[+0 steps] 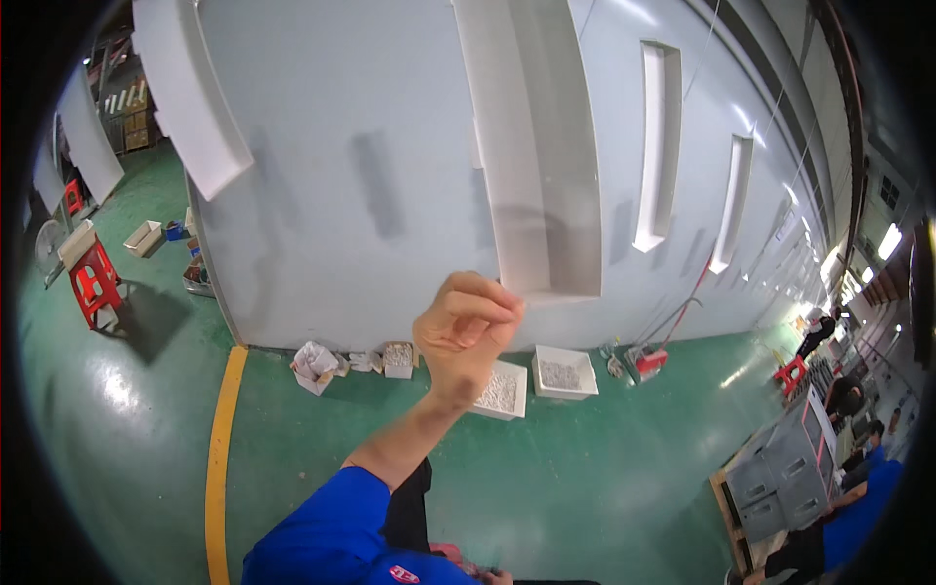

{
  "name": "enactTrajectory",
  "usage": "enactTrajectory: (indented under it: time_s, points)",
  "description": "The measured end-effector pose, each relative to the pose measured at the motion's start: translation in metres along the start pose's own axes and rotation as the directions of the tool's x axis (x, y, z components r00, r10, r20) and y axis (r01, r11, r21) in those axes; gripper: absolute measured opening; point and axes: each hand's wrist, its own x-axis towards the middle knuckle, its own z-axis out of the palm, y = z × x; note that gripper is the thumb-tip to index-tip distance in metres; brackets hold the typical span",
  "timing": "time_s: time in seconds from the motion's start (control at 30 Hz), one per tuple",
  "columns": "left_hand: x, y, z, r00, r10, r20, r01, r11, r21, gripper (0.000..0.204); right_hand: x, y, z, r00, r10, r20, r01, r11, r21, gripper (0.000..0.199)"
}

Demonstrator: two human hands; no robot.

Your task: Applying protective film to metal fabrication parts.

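My left hand (470, 327) is raised in front of me, bare, at the end of a blue sleeve. Its fingers are curled into a pinch with the tips at the lower left corner of a long white open-faced channel (570, 249) on a large pale grey panel (322, 214). Whatever the fingertips may hold is too small to make out. Only a sliver of my right hand (499, 578) shows at the bottom edge, beside a reddish thing (447, 552); its fingers are mostly hidden.
Along the panel's foot stand white bins (564, 374) of small pale parts and a red dustpan (649, 364). Red stools (95, 283) stand at left, near a yellow floor line (224, 458). At right, people work near grey cabinets (790, 468) on a pallet.
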Motion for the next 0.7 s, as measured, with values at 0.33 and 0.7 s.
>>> enactTrajectory:
  time_s: [0.33,0.7]
  points:
    - [0.0015,-0.0075,0.0038,0.990,0.143,0.010,-0.144,0.986,0.085,0.023,-0.0123,0.0048,-0.0058,0.999,0.038,-0.007,-0.038,0.999,0.006,0.028]
    - [0.0066,-0.0047,-0.0050,0.966,0.257,-0.031,-0.246,0.949,0.197,0.030,-0.0080,-0.0021,-0.0077,0.999,0.053,-0.011,-0.053,0.999,-0.003,0.028]
